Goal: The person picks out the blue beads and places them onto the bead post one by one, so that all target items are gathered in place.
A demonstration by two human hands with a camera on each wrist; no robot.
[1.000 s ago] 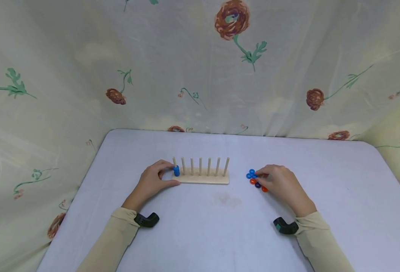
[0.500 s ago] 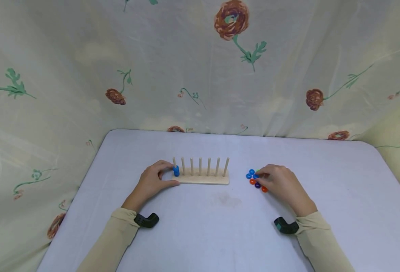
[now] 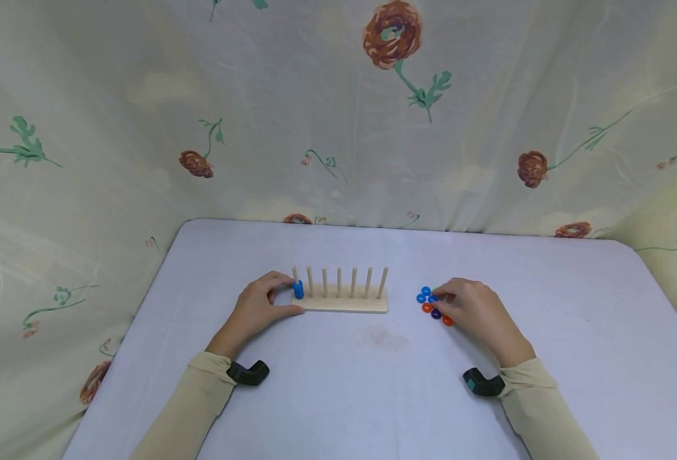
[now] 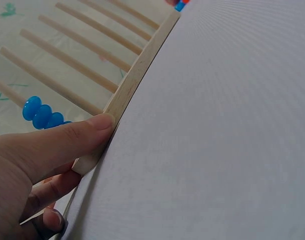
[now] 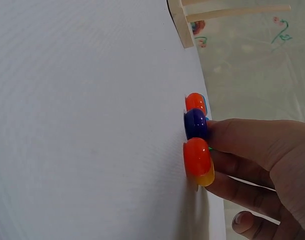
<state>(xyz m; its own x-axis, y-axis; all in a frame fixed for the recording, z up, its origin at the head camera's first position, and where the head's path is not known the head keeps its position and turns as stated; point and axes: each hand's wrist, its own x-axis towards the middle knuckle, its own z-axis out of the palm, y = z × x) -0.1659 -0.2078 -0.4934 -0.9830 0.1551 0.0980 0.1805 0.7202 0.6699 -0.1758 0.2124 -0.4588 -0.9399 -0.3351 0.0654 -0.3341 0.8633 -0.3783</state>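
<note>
My left hand (image 3: pixel 259 303) grips the left end of a wooden peg stand (image 3: pixel 346 306), thumb on its front edge. Several blue beads (image 4: pixel 41 116) are stacked on the leftmost peg; the other pegs are bare. To the right of the stand, my right hand (image 3: pixel 476 313) is at a small group of beads, its thumb and forefinger pinching a blue bead (image 3: pixel 433 298). Two more blue beads (image 3: pixel 421 298), orange beads (image 5: pixel 196 156) and a dark blue bead (image 5: pixel 195 124) lie beside the fingers. A yellow bead (image 5: pixel 208 179) and a bit of green show partly behind them.
A white-covered table (image 3: pixel 338 396) bears everything, with a faint stain (image 3: pixel 384 337) in front of the stand. Behind the table hangs a flower-patterned cloth (image 3: pixel 292 128). A dark wrist camera (image 3: pixel 484 383) sits below the right hand.
The blue bead at my right fingertips has shifted slightly right, and a bit of green has come into sight beside it. My left hand and the peg stand stay still.
</note>
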